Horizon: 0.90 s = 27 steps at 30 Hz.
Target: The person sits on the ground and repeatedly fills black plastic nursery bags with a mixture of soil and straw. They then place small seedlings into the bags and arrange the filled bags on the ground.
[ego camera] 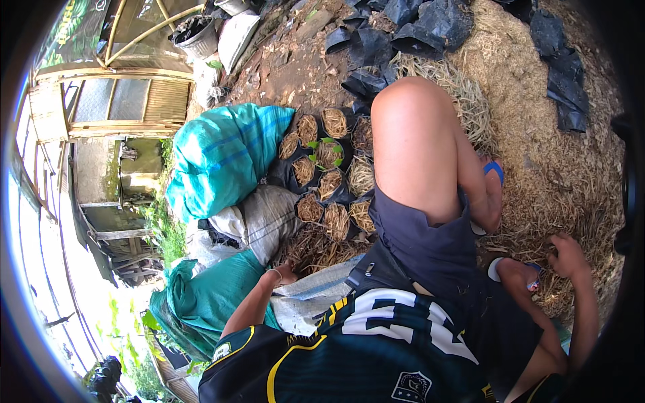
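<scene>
My left hand (286, 273), with a band at its wrist, reaches to brown straw mulch (322, 249) at the mouth of a white woven sack (297, 307). Its fingertips are not clear, so I cannot tell whether they grip any mulch. My right hand (570, 256) is over straw-strewn ground near my slippered foot (524, 274); its thumb and fingers are bent and apart, with nothing seen between them. Beyond the mulch stand several black plastic grow bags (336, 221) topped with dry straw. Green leaves (325, 151) show in one bag.
A full teal woven sack (227, 156), a grey sack (269, 216) and a green sack (216, 297) lie on the left. Black plastic bags (418, 30) lie at the top, beside a straw heap (466, 101) and sawdust (504, 65). My bent knee (413, 111) hides some grow bags.
</scene>
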Motion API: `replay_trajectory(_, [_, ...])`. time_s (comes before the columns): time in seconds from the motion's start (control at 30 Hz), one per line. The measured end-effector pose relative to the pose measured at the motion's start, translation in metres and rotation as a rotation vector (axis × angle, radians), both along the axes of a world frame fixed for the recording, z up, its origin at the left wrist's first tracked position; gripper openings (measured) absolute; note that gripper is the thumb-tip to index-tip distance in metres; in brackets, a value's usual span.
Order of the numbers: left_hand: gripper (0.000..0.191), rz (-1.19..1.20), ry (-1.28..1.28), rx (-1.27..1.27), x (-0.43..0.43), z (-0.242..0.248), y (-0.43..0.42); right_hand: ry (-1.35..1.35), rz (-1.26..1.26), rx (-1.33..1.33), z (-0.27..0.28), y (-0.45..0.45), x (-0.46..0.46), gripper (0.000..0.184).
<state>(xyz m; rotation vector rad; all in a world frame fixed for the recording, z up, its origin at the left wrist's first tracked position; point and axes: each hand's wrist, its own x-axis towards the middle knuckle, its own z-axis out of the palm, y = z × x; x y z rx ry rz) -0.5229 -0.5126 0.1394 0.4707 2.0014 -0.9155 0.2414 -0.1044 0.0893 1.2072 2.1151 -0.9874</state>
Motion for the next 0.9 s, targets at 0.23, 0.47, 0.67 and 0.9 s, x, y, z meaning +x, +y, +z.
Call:
replay_trajectory(0.23, [0.086,-0.132,-0.192,0.219,0.008,-0.024,0.036,0.031,0.026,0.069,0.010,-0.003,-0.006,0.048])
replay_trajectory(0.47, [0.070,0.389,-0.309,0.292,-0.018,0.061,0.012,-0.046,-0.093,-0.054,0.051,0.006,-0.031,0.048])
replay_trajectory(0.67, [0.049,0.651,-0.218,0.389,-0.051,0.151,-0.045,0.025,-0.062,0.004,0.039,0.007,-0.029,0.046])
replay_trajectory(0.9, [0.050,1.115,-0.073,1.149,-0.078,0.168,-0.081,0.071,-0.059,0.049,0.032,-0.002,-0.016,0.044])
